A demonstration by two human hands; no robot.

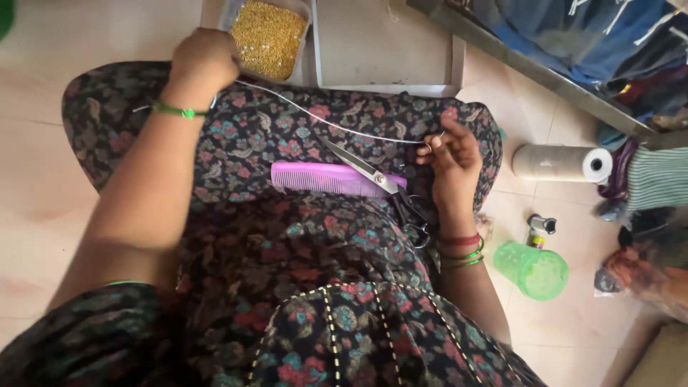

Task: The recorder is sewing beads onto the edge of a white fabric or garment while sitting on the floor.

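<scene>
A white cord (322, 120) is held taut between the closed left hand (203, 59), beside a bead tray (266, 29), and the pinching right hand (450, 154), above scissors (380, 179) and a comb (326, 178).

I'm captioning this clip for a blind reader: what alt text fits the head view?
Seen from above, a seated person's left hand and right hand stretch a thin white cord across a floral-clothed lap. Scissors and a purple comb lie on the lap, by a tray of gold beads.
</scene>
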